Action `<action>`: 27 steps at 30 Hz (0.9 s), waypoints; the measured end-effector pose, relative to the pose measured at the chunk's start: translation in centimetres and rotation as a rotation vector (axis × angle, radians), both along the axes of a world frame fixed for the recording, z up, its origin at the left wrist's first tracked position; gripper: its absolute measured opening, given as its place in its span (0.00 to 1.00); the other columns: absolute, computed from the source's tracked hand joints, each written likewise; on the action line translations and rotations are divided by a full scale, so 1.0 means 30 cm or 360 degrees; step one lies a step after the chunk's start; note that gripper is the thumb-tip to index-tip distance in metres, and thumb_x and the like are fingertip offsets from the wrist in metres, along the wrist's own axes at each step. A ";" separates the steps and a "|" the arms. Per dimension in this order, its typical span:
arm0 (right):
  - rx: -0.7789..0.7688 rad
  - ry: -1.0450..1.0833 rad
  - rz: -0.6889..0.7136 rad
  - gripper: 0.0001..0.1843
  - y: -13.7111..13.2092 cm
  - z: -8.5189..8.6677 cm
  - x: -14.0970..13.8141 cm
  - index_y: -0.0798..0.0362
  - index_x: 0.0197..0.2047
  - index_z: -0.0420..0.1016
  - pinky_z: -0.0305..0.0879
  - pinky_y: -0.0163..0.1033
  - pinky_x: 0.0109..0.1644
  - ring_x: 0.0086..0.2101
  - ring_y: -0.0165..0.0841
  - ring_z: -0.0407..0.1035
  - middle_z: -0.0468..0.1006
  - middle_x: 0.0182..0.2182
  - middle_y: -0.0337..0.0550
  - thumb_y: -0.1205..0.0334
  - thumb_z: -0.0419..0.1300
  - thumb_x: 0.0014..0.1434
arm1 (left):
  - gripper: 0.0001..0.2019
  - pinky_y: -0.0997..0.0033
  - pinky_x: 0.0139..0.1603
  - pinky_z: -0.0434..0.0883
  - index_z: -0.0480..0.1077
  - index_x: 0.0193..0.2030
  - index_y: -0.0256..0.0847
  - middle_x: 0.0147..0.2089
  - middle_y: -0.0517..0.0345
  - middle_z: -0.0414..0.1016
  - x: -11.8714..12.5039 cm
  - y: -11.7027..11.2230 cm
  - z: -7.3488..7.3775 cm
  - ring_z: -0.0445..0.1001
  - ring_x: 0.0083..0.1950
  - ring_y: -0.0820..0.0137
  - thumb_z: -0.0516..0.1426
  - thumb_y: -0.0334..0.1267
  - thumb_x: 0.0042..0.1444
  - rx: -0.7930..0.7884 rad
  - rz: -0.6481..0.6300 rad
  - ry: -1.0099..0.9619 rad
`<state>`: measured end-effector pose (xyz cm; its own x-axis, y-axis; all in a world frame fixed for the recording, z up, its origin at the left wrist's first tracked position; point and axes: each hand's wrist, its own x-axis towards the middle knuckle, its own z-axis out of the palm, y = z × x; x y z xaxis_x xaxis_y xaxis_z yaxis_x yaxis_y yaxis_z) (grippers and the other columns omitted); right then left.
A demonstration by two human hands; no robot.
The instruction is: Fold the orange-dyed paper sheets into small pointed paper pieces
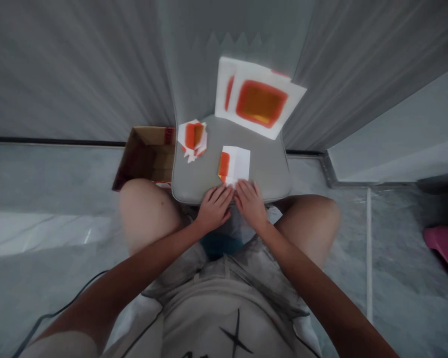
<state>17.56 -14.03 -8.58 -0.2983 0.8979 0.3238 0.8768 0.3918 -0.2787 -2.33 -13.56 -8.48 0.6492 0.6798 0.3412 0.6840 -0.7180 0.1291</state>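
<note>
A piece of folded paper [239, 163], white with an orange patch at its left side, lies on the grey chair seat [205, 186] between my knees. My left hand [215, 206] rests at its near left corner, fingers stretched out and lying flat. Touching the near right corner is my right hand [249, 201], its fingers also extended and slightly apart. The fingertips of both hands come close together and cover the paper's near edge. Further left on the seat sits a folded paper shape [194, 139], white and orange, with several points.
White sheets [263, 99] with orange printed squares lean against the chair back [235, 22]. An open cardboard box [149, 151] stands on the floor left of the chair. A pink object [446, 248] is at the far right. Grey curtains [78, 64] hang behind.
</note>
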 end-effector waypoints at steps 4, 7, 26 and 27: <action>-0.0001 0.0007 0.0007 0.26 0.002 -0.009 -0.001 0.60 0.71 0.67 0.50 0.65 0.77 0.71 0.45 0.59 0.71 0.67 0.58 0.59 0.48 0.76 | 0.33 0.46 0.77 0.56 0.58 0.77 0.35 0.77 0.46 0.60 0.000 0.006 -0.008 0.57 0.79 0.54 0.53 0.40 0.66 -0.0031 -0.0010 -0.0016; 0.0039 -0.0014 0.0005 0.26 0.011 -0.018 -0.002 0.62 0.69 0.69 0.50 0.64 0.77 0.71 0.45 0.60 0.73 0.66 0.59 0.56 0.48 0.76 | 0.32 0.47 0.77 0.58 0.60 0.76 0.33 0.76 0.45 0.62 0.001 0.013 -0.018 0.60 0.77 0.55 0.54 0.39 0.65 -0.0028 -0.0018 -0.0036; 0.0012 0.0149 -0.0061 0.23 0.014 -0.008 -0.004 0.58 0.67 0.73 0.54 0.60 0.75 0.68 0.44 0.64 0.74 0.65 0.57 0.59 0.49 0.76 | 0.16 0.54 0.55 0.68 0.78 0.55 0.43 0.52 0.48 0.82 0.096 0.108 0.076 0.77 0.53 0.55 0.53 0.46 0.72 -0.0143 0.0694 -0.0367; 0.0021 0.0162 -0.0069 0.23 0.016 -0.010 -0.005 0.58 0.66 0.74 0.55 0.60 0.75 0.68 0.44 0.65 0.75 0.65 0.57 0.59 0.49 0.76 | 0.15 0.53 0.56 0.68 0.78 0.54 0.44 0.53 0.48 0.82 0.103 0.112 0.074 0.77 0.54 0.54 0.54 0.47 0.72 -0.0136 0.0743 -0.0367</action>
